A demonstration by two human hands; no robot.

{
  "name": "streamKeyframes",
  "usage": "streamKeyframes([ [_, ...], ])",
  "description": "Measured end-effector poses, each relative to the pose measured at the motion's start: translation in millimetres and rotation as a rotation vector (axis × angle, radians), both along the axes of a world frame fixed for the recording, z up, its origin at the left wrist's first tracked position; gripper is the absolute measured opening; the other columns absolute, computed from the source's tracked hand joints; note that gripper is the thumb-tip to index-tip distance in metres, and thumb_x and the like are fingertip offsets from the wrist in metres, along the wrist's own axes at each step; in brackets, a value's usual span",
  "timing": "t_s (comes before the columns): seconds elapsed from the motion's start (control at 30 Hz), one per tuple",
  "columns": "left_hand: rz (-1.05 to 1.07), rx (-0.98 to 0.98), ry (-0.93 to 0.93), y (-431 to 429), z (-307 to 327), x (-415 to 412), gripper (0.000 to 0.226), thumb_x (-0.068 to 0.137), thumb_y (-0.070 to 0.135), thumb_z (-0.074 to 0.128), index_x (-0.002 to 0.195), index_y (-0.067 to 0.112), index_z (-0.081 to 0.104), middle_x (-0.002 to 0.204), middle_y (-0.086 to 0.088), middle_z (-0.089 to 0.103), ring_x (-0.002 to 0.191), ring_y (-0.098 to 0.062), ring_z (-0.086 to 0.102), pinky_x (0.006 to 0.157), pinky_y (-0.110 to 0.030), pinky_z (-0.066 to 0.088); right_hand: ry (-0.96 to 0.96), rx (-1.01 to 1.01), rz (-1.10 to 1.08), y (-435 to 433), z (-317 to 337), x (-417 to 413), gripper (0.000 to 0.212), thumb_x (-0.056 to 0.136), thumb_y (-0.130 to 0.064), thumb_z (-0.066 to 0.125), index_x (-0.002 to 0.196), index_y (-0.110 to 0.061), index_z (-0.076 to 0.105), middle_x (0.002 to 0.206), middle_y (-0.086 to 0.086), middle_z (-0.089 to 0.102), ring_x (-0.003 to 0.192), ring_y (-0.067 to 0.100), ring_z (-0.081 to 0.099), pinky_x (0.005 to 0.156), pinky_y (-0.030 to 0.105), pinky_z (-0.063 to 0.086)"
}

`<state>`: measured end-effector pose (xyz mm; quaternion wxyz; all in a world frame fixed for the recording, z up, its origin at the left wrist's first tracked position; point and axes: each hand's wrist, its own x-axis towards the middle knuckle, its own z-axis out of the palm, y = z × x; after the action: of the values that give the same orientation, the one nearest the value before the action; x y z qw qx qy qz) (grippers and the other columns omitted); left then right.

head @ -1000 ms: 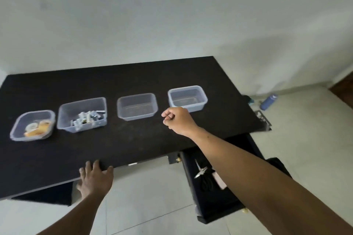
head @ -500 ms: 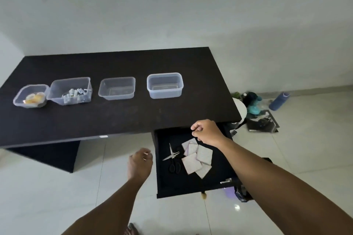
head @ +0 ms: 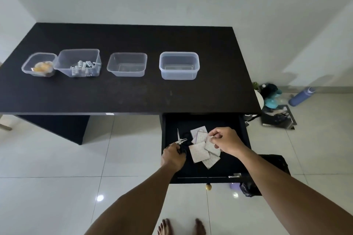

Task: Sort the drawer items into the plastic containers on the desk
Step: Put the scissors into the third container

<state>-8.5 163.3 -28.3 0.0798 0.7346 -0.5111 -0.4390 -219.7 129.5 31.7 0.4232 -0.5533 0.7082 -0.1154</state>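
Soft even daylight on my room, bright glare spot on the glossy floor tile [head: 100, 197], black drawer [head: 225, 162] interior murky, desk [head: 133, 93] edges bowed by the wide lens, focus slightly soft throughout

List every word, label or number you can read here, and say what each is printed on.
No text can be read.
Square packets in the drawer: a faint printed pattern, too small to read.
Batteries in the second container: labels blurred.
Dark printed sheet on the floor: too blurred to read.
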Motion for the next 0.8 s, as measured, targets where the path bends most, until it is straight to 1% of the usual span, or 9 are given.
streamKeyframes([
  [0.1,-0.078,0.022,-0.087,-1,-18,-5,0.043,0.089,0.031,0.062,0.130,0.019,0.055,0.125,-0.007,0.057,0.112,-0.028,0.060,0.092,-0.038,0.053,0.001,0.024,-0.008,1,-16,-7,0.011,0.087,-0.008,0.070,0.095,-0.016,0.072,0.069,-0.002,0.068,0.071,0.021,0.074,0.050,0.017,0.045],
  [0.2,-0.126,0.038,-0.149,-6,-31,-11,0.046,0.089,0.031,0.061,0.132,0.020,0.049,0.131,-0.009,0.050,0.117,-0.031,0.056,0.095,-0.042,0.052,-0.003,0.038,-0.006,-3,-30,-14,0.013,0.088,-0.007,0.069,0.095,-0.018,0.071,0.072,-0.002,0.068,0.072,0.021,0.074,0.050,0.016,0.045],
  [0.27,-0.168,0.064,-0.183,-12,-41,-16,0.052,0.089,0.030,0.062,0.136,0.019,0.043,0.135,-0.010,0.046,0.121,-0.032,0.054,0.095,-0.042,0.051,-0.013,0.044,0.009,-10,-40,-19,0.014,0.088,-0.006,0.069,0.095,-0.018,0.071,0.071,-0.002,0.068,0.072,0.021,0.074,0.051,0.017,0.046],
  [0.37,-0.225,0.127,-0.250,-18,-56,-25,0.063,0.089,0.032,0.063,0.143,0.019,0.034,0.143,-0.011,0.040,0.129,-0.034,0.048,0.096,-0.043,0.049,-0.029,0.051,0.038,-20,-56,-24,0.014,0.087,-0.006,0.068,0.094,-0.018,0.071,0.069,-0.002,0.070,0.066,0.015,0.071,0.052,0.016,0.046],
  [0.47,-0.267,0.147,-0.374,-21,-71,-35,0.072,0.089,0.039,0.065,0.146,0.019,0.027,0.149,-0.013,0.033,0.134,-0.033,0.041,0.092,-0.040,0.051,-0.045,0.053,0.074,-29,-73,-28,0.014,0.086,-0.006,0.068,0.091,-0.018,0.071,0.071,0.005,0.071,0.061,0.010,0.068,0.054,0.019,0.048],
  [0.53,-0.275,0.110,-0.452,-23,-79,-40,0.073,0.089,0.043,0.065,0.147,0.019,0.026,0.147,-0.010,0.032,0.134,-0.030,0.039,0.088,-0.038,0.052,-0.059,0.059,0.096,-32,-83,-32,0.013,0.086,-0.007,0.067,0.092,-0.018,0.071,0.075,0.008,0.072,0.061,0.010,0.068,0.055,0.019,0.049],
  [0.63,-0.292,0.062,-0.495,-29,-87,-44,0.069,0.090,0.040,0.064,0.145,0.020,0.027,0.142,-0.009,0.038,0.130,-0.028,0.042,0.089,-0.039,0.053,-0.072,0.056,0.127,-34,-93,-39,0.014,0.087,-0.007,0.067,0.094,-0.016,0.072,0.078,0.008,0.072,0.062,0.011,0.070,0.054,0.016,0.048],
  [0.7,-0.290,0.056,-0.486,-30,-89,-46,0.066,0.090,0.037,0.064,0.143,0.019,0.029,0.140,-0.010,0.040,0.129,-0.029,0.044,0.091,-0.041,0.053,-0.074,0.058,0.145,-35,-97,-45,0.014,0.087,-0.006,0.066,0.095,-0.016,0.072,0.078,0.008,0.072,0.061,0.010,0.069,0.054,0.016,0.049],
  [0.8,-0.233,0.044,-0.431,-29,-90,-48,0.063,0.089,0.034,0.065,0.140,0.018,0.033,0.136,-0.011,0.043,0.127,-0.030,0.047,0.092,-0.041,0.051,-0.070,0.056,0.161,-34,-100,-51,0.015,0.087,-0.006,0.067,0.096,-0.016,0.072,0.078,0.007,0.072,0.061,0.009,0.069,0.055,0.015,0.049],
])
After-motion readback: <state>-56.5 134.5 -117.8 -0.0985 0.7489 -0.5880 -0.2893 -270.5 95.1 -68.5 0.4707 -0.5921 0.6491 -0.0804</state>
